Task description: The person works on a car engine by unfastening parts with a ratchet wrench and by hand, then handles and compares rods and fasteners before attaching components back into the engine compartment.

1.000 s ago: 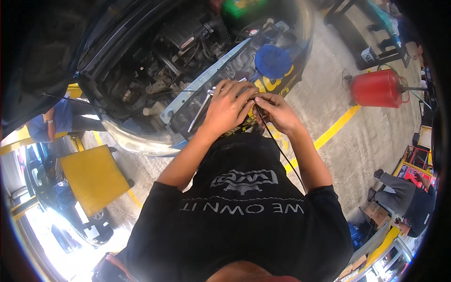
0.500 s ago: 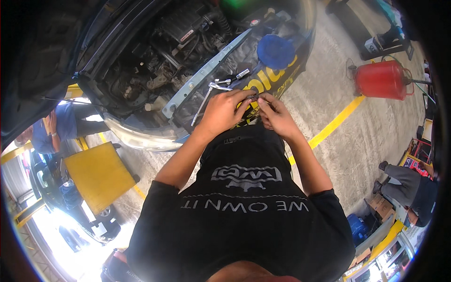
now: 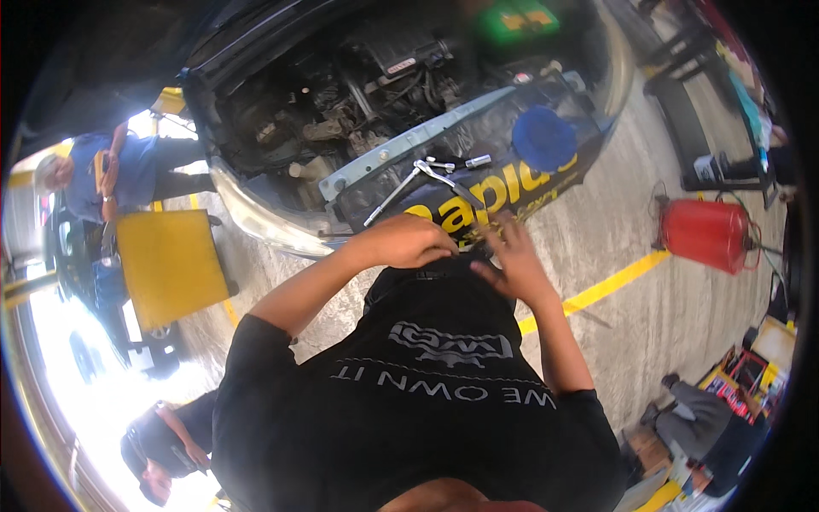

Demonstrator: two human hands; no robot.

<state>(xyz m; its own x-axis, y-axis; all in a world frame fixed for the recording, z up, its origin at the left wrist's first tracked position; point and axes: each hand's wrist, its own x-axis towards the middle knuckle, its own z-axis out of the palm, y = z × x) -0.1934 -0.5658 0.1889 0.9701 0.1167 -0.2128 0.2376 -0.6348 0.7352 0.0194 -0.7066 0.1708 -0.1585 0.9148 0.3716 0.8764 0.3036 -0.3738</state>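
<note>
left hand (image 3: 414,241) curled, grip can't be told; right hand (image 3: 514,263) spread, empty-looking. silver wrench (image 3: 394,193) just beyond left hand, on black cover (image 3: 357,203) with yellow lettering (image 3: 461,210).

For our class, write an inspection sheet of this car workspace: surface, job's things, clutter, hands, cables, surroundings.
Surface: dark cover with yellow lettering, draped over the car's front.
Job's things: silver long-handled wrench and a silver socket piece, both lying on the cover.
Clutter: round blue item on the cover.
Hands: left hand curled, contents unclear; right hand blurred, fingers spread; both near the cover's lower edge.
Cables: none clearly made out by the hands.
Surroundings: open engine bay, red tank, yellow-topped cart, several other people.
</note>
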